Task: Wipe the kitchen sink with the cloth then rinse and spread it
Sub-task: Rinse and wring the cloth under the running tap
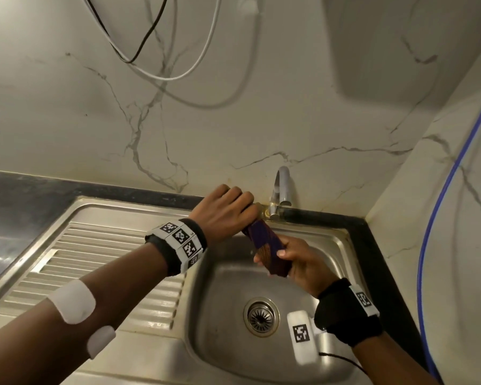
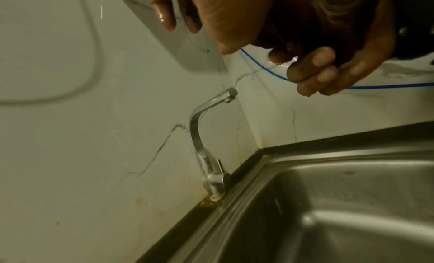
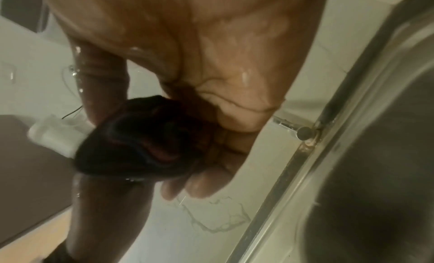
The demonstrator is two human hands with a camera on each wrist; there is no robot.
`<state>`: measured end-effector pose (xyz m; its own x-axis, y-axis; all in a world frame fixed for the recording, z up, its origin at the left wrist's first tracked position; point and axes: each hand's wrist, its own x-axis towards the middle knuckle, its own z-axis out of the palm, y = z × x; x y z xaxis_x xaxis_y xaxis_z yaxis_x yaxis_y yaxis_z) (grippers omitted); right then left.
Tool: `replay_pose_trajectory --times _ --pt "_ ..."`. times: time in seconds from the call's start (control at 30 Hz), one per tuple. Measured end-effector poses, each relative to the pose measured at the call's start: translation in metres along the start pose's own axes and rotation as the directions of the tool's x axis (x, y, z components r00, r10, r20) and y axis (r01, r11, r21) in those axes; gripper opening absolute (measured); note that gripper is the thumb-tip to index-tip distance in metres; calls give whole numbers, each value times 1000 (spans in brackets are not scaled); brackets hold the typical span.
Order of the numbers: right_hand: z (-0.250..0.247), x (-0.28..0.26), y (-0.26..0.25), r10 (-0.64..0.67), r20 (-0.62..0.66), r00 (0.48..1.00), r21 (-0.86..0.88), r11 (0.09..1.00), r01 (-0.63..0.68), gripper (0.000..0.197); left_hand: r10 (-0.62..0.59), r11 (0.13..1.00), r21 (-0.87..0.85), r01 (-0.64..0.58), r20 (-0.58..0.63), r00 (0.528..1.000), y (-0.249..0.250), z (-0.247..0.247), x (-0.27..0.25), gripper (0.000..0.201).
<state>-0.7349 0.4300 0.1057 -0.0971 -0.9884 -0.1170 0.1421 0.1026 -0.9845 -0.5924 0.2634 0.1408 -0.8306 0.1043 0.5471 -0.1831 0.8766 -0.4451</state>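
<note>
A dark purple cloth (image 1: 264, 247) with fine orange lines is being held as a tight roll above the basin of the stainless steel sink (image 1: 336, 240), slanting from upper left down to lower right, just in front of the chrome tap (image 1: 281, 190). The left hand (image 1: 225, 211) is gripping the roll's upper end, fingers curled round it, knuckles facing up. The right hand (image 1: 295, 262) is gripping the lower end, thumb lying across the fabric and fingers wrapped beneath. In the right wrist view the cloth (image 3: 145, 137) is appearing as a dark, bunched mass with reddish folds, enclosed by the wet, glistening right hand (image 3: 206, 81). In the left wrist view the fabric itself is lying in shadow between both hands; the tap (image 2: 206, 146) is standing upright at the sink rim (image 2: 258, 174). The drain strainer (image 1: 261, 316) is lying directly below the cloth. A ribbed draining board (image 1: 100, 268) is extending to the left, bordered by a dark worktop (image 1: 25, 195). A blue cable (image 1: 450, 195) is running down the marble-patterned wall (image 1: 233, 120).
</note>
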Motion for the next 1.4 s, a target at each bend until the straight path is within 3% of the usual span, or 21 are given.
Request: replay_pose_trajectory --times 0.13,0.27,0.33,0.4,0.53,0.6,0.67,0.73,0.8,0.83,0.93,1.07,1.2,1.33,1.4 --pt "2 0 -1 5 92 996 139 990 -18 68 70 998 12 -69 -161 984 0 -9 12 11" --pt "20 2 -7 -37 295 955 278 959 -49 41 61 998 19 -58 -294 954 2 -14 23 8" --pt "24 2 -11 22 327 945 257 960 -111 37 93 995 51 -81 -305 948 1 -16 25 6" --pt "22 0 -14 97 273 957 153 978 -143 40 153 988 74 -137 -286 946 -1 -18 25 7" --pt "15 0 -21 148 194 970 -288 954 -88 11 238 971 62 -232 -143 961 -3 -18 20 6" --pt "13 3 -28 146 167 975 -523 851 -38 22 211 977 18 -211 -11 977 -3 -14 15 6" --pt "9 8 -34 83 103 991 -692 722 11 23 163 987 -24 -161 141 976 2 -17 16 20" --pt "2 12 -41 -60 8 998 -876 481 36 19 78 996 -65 -60 318 945 9 -24 22 29" --pt "-6 13 -47 -257 -32 966 -983 180 16 15 -61 990 -82 119 513 856 20 -29 32 31" --pt "-10 15 -48 -332 -13 943 -997 77 14 16 -128 967 -119 225 535 835 24 -30 35 32" --pt "-22 19 -47 -484 146 863 -987 -130 95 18 -268 820 -283 498 579 770 38 -31 37 34" --pt "-31 20 -47 -565 309 765 -944 -280 175 19 -295 453 -477 753 718 631 48 -30 37 24" --pt "-31 23 -50 -615 421 666 -902 -364 233 19 -181 188 -553 812 793 582 50 -33 35 6" --pt "-26 27 -53 -626 512 588 -858 -392 331 17 -41 -203 -506 838 860 509 53 -39 25 15" --pt "-23 27 -48 -653 522 549 -852 -362 379 19 41 -279 -466 840 868 495 55 -39 21 17"
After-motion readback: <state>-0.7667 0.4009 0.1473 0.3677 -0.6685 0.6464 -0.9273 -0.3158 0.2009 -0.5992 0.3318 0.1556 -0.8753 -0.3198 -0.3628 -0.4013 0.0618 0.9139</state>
